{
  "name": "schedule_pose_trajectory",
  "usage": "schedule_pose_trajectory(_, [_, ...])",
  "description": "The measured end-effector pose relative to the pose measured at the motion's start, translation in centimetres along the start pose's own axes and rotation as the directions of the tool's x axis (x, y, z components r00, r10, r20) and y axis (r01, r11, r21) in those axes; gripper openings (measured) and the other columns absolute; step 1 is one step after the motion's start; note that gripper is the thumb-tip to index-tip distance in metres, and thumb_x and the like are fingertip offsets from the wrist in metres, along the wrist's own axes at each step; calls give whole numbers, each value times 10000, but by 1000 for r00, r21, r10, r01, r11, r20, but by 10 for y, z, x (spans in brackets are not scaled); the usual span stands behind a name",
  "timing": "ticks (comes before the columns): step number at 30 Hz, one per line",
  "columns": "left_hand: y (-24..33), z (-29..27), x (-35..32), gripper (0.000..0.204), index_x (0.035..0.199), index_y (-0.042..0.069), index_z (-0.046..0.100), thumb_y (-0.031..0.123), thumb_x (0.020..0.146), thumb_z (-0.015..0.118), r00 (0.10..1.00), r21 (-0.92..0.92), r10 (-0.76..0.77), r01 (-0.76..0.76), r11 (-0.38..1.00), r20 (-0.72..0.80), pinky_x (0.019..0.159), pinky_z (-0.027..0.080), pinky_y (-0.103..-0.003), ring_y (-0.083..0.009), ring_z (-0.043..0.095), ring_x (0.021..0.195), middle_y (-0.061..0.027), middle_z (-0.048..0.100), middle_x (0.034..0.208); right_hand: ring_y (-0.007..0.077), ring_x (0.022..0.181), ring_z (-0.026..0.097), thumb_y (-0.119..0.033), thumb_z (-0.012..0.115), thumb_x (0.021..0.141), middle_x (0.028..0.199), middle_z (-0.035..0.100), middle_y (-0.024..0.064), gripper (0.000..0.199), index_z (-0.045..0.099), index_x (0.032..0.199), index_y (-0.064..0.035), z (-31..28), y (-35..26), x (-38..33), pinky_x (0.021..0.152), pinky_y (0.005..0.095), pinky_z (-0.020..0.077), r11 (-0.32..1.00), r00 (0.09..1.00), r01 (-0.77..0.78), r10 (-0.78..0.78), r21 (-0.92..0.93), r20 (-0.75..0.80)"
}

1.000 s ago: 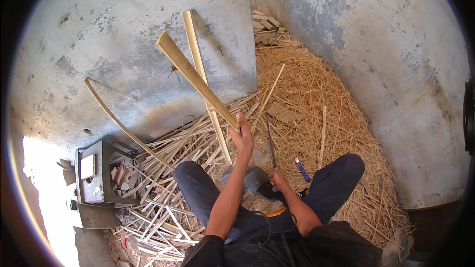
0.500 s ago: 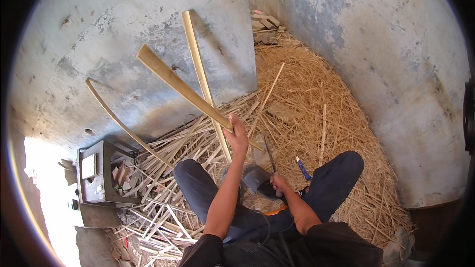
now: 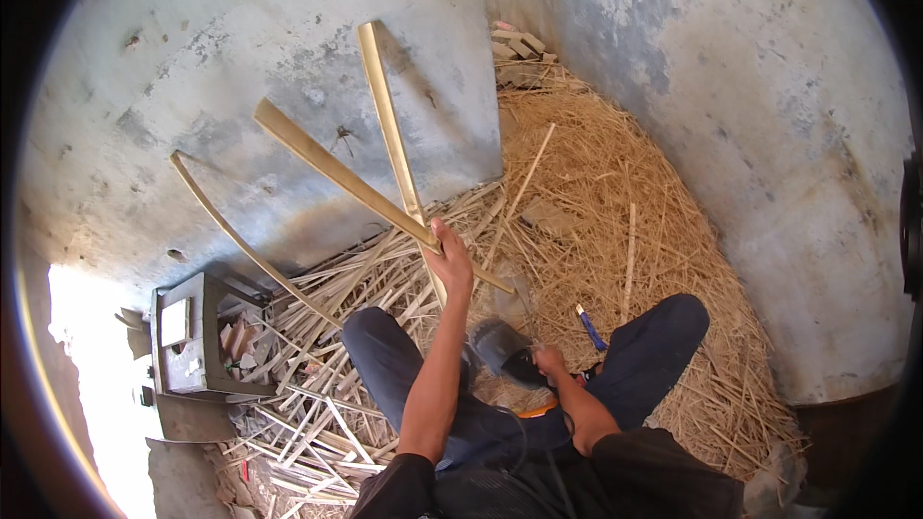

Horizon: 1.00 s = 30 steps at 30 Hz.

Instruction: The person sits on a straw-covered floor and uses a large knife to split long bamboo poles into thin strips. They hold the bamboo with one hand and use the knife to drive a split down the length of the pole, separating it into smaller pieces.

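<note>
A long split bamboo strip (image 3: 336,171) slants across the space in front of me, its far end raised to the left. My left hand (image 3: 450,259) is closed around it close to its lower end, which sticks out past the hand toward the right. Lower down, my right hand (image 3: 551,363) is closed in a grip between my knees. The knife whose thin dark blade showed a moment earlier is now too blurred to make out there. Beside that hand is a dark grey rounded piece (image 3: 504,350), perhaps a pad or a shoe.
Another bamboo strip (image 3: 389,111) leans on the wall, with a thinner curved one (image 3: 231,231) to its left. Split sticks (image 3: 317,423) and shavings (image 3: 615,173) cover the floor. A blue-handled tool (image 3: 590,329) lies by my right knee; a wooden box frame (image 3: 197,380) stands left.
My left hand and the bamboo strip have shifted slightly left, the strip's far end dipping. My right hand has moved slightly; the blade no longer shows clearly.
</note>
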<state>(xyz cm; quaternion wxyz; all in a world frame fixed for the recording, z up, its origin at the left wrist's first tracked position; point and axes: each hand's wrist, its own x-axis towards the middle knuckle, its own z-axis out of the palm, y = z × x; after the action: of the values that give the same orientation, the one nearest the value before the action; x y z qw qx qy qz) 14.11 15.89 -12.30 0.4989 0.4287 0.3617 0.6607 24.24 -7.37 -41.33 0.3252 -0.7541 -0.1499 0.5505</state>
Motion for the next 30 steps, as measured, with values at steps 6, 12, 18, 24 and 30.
schedule_pose_trajectory(6, [-5, -26, 21, 489, 692, 155, 325, 379, 1111, 440, 998, -61, 25, -29, 998, -65, 394, 209, -269, -61, 254, 419, 55, 286, 520, 193, 384, 501, -141, 622, 797, 508, 516, 79, 166, 583, 683, -29, 13, -49, -11, 386, 383, 359, 969, 972, 230, -224, 91, -74])
schedule_pose_trajectory(12, [37, -46, 22, 523, 659, 174, 324, 425, 1101, 449, 991, -76, -18, 8, 997, -133, 388, 217, -283, -75, 254, 419, 60, 283, 514, 196, 357, 482, -135, 632, 763, 487, 496, 67, 125, 582, 701, -38, 9, -32, -20, 357, 372, 335, 981, 982, 189, -189, 38, -21])
schedule_pose_trajectory(18, [123, -75, 47, 571, 633, 181, 240, 465, 1109, 379, 970, -311, 89, -158, 937, -226, 393, 157, -296, -77, 148, 443, 68, 176, 532, 164, 389, 469, -126, 614, 799, 509, 478, 41, 119, 578, 714, -51, 17, -50, -14, 380, 336, 359, 962, 966, 214, -183, 169, -180])
schedule_pose_trajectory(24, [183, -115, 48, 558, 626, 198, 220, 422, 1131, 303, 947, -472, 86, -232, 851, -311, 401, 119, -289, -82, 95, 465, 67, 150, 530, 91, 417, 387, -281, 602, 950, 529, 373, -28, 238, 620, 914, -47, -2, -155, -58, 396, 264, 314, 687, 897, 396, -430, 609, -99])
schedule_pose_trajectory(30, [184, -174, 27, 534, 637, 192, 224, 358, 1138, 304, 986, -719, 104, -164, 676, -127, 410, 116, -289, -89, 96, 464, 49, 139, 550, 88, 410, 328, -397, 609, 995, 531, 317, -47, 412, 633, 1148, -15, -39, -253, -149, 396, 247, 275, 306, 815, 325, -571, 895, -100])
